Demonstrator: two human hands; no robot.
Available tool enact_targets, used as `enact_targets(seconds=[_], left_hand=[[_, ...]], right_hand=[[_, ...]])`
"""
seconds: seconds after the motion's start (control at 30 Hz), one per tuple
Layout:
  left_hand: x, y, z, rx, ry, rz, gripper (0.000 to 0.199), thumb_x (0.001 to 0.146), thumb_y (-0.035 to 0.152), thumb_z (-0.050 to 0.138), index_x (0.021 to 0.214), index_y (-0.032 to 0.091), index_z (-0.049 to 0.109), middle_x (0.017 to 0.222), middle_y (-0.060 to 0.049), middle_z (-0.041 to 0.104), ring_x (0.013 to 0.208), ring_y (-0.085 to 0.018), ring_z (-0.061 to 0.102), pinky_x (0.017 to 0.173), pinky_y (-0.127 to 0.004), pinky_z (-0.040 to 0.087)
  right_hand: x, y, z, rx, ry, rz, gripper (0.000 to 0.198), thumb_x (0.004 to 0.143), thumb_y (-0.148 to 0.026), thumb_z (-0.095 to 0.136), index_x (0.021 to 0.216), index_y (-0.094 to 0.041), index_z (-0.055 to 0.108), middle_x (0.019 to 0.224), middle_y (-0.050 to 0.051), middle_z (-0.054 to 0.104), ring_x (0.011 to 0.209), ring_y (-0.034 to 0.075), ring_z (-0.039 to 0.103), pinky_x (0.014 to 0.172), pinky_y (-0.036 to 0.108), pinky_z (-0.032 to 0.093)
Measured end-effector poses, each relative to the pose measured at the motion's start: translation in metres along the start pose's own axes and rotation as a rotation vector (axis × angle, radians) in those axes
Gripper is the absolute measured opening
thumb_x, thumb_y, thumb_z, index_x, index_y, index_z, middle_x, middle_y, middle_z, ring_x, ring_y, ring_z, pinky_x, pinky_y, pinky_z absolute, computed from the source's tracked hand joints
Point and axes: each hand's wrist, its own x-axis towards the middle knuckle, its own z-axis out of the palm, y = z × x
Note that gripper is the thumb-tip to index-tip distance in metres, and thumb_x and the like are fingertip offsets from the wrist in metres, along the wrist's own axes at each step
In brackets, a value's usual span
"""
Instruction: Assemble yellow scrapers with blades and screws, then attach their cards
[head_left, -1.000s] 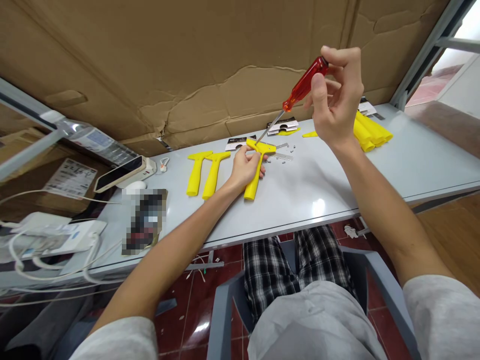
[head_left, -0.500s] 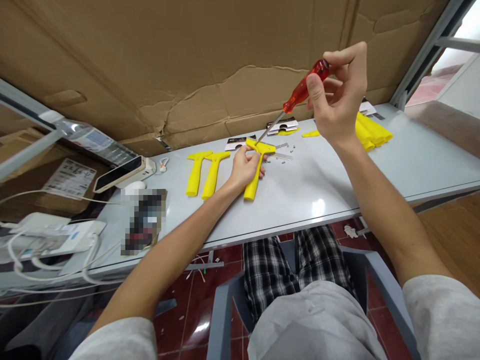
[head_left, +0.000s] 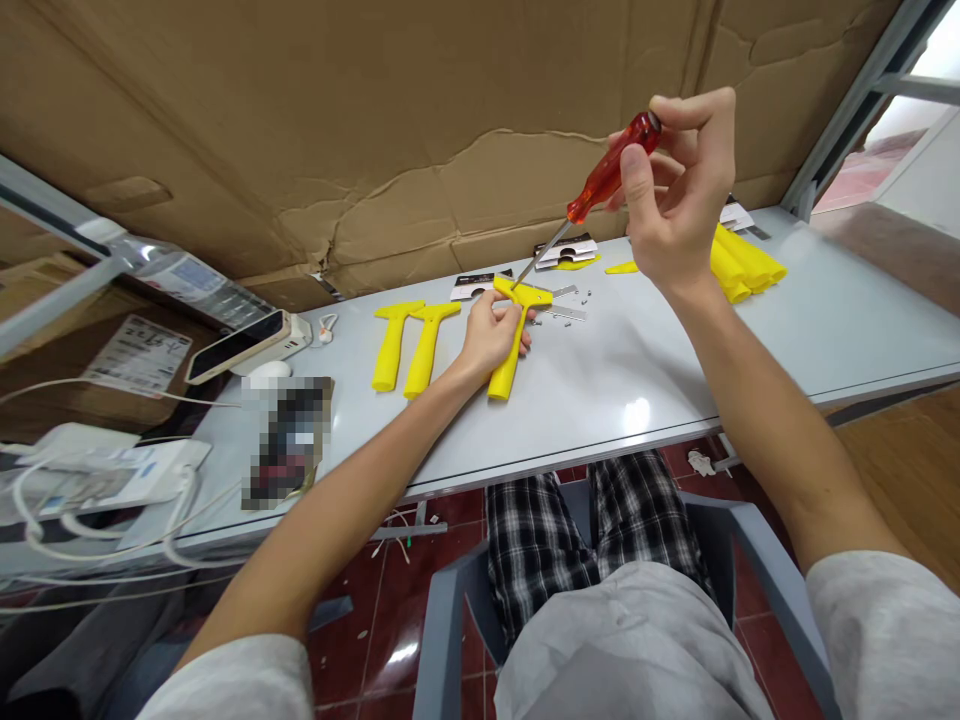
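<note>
My left hand (head_left: 495,335) is closed round the neck of a yellow T-shaped plastic scraper (head_left: 506,370), just below its head. In my right hand (head_left: 679,190) is a screwdriver (head_left: 611,175) with a clear red handle, held by thumb and fingers near its butt end. Its shaft slants down to the left, and the tip meets the scraper's head. Thin metal blades (head_left: 564,312) and several small screws (head_left: 589,293) lie just right of the head. Two more yellow scrapers, a nearer one (head_left: 424,360) and a farther one (head_left: 388,355), rest left of my left hand.
More yellow handles (head_left: 739,265) lie behind my right wrist. Small black-and-white cards (head_left: 577,247) sit along the cardboard (head_left: 420,100) at the back. To the left are a phone (head_left: 240,345), a plastic bottle (head_left: 195,280) and a power strip with white cables (head_left: 150,475).
My right fingers have shifted slightly on the screwdriver handle, which has moved a little right at its butt end. The scraper and my left hand stay nearly still.
</note>
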Motion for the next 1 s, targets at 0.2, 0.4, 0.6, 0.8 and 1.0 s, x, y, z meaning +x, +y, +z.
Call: enact_targets(seconds=[0.2,0.4,0.6,0.8,1.0], left_hand=[[0.0,0.0,0.0,0.014,0.001,0.003,0.012,0.103,0.014,0.055,0.109,0.022,0.049,0.106,-0.007,0.08,0.051,-0.01,0.063,0.045,-0.023,0.052],[0.0,0.0,0.001,0.017,-0.002,0.003,0.011,0.103,0.014,0.054,0.109,0.022,0.048,0.106,-0.008,0.08,0.05,-0.01,0.062,0.045,-0.024,0.052],[-0.001,0.001,0.001,0.02,-0.001,0.0,0.011,0.104,0.014,0.055,0.107,0.023,0.048,0.104,-0.007,0.08,0.05,-0.01,0.062,0.046,-0.023,0.052],[0.0,0.0,0.0,0.019,-0.01,0.005,0.011,0.103,0.014,0.054,0.108,0.022,0.049,0.102,-0.006,0.08,0.051,-0.01,0.062,0.046,-0.023,0.052],[-0.001,0.0,-0.001,0.013,-0.008,0.007,0.011,0.103,0.014,0.055,0.109,0.022,0.05,0.105,-0.007,0.08,0.051,-0.011,0.063,0.045,-0.025,0.052]], right_hand=[[0.002,-0.022,-0.006,-0.14,-0.089,0.039,0.053,0.101,-0.083,0.04,0.13,-0.04,0.05,0.097,0.007,0.065,0.094,0.023,0.071,0.06,0.036,0.057],[-0.001,-0.014,-0.005,-0.153,-0.049,0.026,0.046,0.103,-0.076,0.041,0.133,-0.042,0.05,0.111,0.008,0.068,0.104,0.024,0.073,0.06,0.037,0.06],[-0.003,-0.001,-0.004,-0.158,-0.024,0.029,0.046,0.106,-0.075,0.033,0.133,-0.041,0.048,0.121,0.007,0.067,0.104,0.021,0.072,0.063,0.036,0.063],[-0.001,0.005,-0.001,-0.124,0.08,-0.038,0.051,0.103,-0.08,0.038,0.122,-0.035,0.052,0.12,0.009,0.064,0.095,0.022,0.07,0.059,0.037,0.062],[0.002,0.003,-0.001,-0.151,0.068,-0.038,0.048,0.103,-0.078,0.039,0.116,-0.032,0.048,0.111,0.01,0.061,0.098,0.023,0.067,0.063,0.036,0.062]])
